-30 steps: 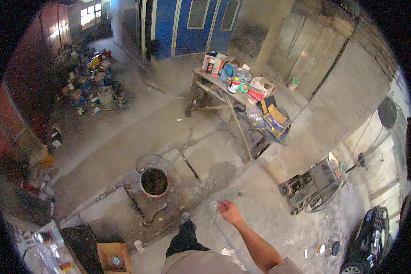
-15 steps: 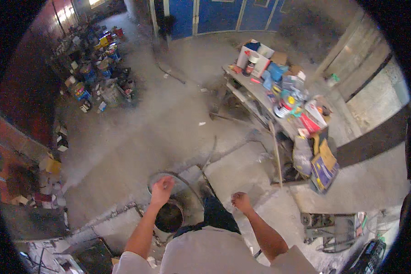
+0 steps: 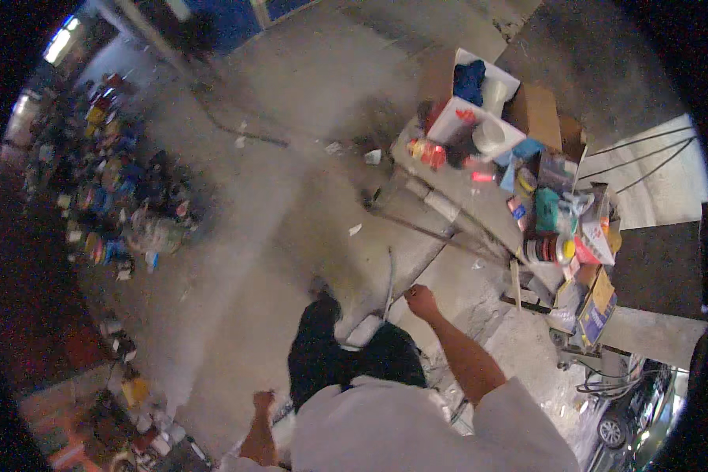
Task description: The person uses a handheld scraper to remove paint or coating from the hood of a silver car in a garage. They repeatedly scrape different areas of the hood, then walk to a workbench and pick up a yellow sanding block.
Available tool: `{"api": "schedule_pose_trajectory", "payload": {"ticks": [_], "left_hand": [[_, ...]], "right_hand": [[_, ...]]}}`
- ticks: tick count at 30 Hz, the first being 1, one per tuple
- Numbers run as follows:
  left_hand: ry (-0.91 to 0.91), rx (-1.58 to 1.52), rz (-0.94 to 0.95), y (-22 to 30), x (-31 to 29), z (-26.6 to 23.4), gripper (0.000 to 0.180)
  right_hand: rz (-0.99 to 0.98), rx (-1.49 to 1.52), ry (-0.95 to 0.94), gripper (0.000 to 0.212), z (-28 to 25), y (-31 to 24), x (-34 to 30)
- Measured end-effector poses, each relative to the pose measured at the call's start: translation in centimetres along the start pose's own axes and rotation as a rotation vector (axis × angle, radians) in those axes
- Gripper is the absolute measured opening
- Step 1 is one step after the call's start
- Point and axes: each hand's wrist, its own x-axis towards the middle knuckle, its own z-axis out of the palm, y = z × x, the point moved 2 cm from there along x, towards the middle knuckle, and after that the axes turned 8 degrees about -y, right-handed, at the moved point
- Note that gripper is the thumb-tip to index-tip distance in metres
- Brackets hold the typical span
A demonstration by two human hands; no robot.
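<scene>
My right hand (image 3: 422,302) hangs in front of me over the concrete floor, its fingers curled closed. A small dark spot shows at the fingers; whether the hand holds anything is hidden. Low at my left side, my left hand (image 3: 263,401) is small and blurred, and its fingers cannot be made out. Neither hand touches anything around it. Nearest to the right hand, ahead and to the right, stands a worn workbench (image 3: 480,228). On it are a white carton (image 3: 456,118), a white cup (image 3: 489,135) and a can with a yellow cap (image 3: 549,251).
Cans and boxes (image 3: 118,181) lie heaped along the left wall. A thin hose (image 3: 390,275) rises near my legs, and a dark cable (image 3: 248,136) crosses the floor farther off. Flat packs (image 3: 596,311) lean at the bench's near end. A dark car (image 3: 621,417) stands at lower right.
I have stepped forward and the view has turned, bringing the bench closer. My left hand has dropped back to my side from in front. The round bucket by my legs has left view.
</scene>
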Motion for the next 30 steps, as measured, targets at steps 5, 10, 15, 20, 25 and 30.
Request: {"api": "schedule_pose_trajectory", "payload": {"ticks": [5, 10, 15, 20, 25, 30], "left_hand": [[0.368, 0.597, 0.323, 11.4, 20.6, -32.5, 0.03], [0.352, -0.49, 0.676, 30.9, 36.4, -52.8, 0.022], [0.356, 0.011, 0.77, 37.3, 62.8, -53.2, 0.027], [0.31, 0.751, 0.771, 33.7, 90.0, -51.1, 0.049], [0.14, 0.818, 0.7, 35.7, 103.8, -53.0, 0.057], [0.292, 1.33, 0.684, 37.2, 108.7, -53.4, 0.056]], "right_hand": [[-0.253, -0.526, -0.085, 0.016, 3.6, -1.5, 9.9], [0.01, -0.293, -0.3, 0.013, 11.9, 2.2, 19.5], [0.068, -0.221, -0.2, 0.019, 23.5, 8.9, 29.4], [0.511, -0.243, -0.402, 0.037, 33.0, 16.5, 34.9], [1.094, 0.092, -0.137, 0.057, 36.6, 25.3, 37.5], [1.325, 0.046, -0.149, 0.067, 41.6, 37.8, 36.9]]}}
